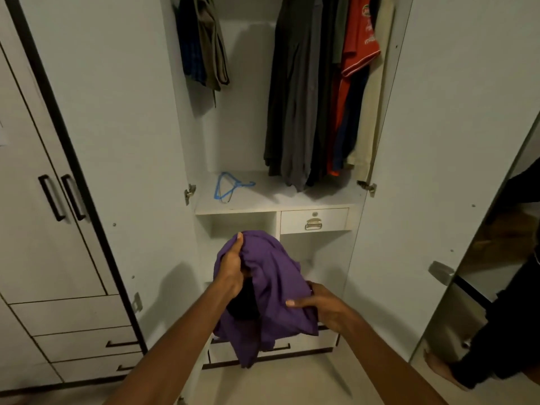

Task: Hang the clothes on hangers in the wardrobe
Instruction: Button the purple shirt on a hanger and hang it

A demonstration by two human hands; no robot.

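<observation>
Single head-worn view, wide-angle; looks forward and down from standing height into the open wardrobe [274,200]; close, both forearms entering from the bottom edge; edges bowed by the lens; floor [292,381] visible at the bottom.

A white wardrobe shelf [292,197] is running across the open compartment, far from the camera. A blue hanger [227,187] is lying flat on its left part, with a darker hanger seemingly lying under it.
</observation>
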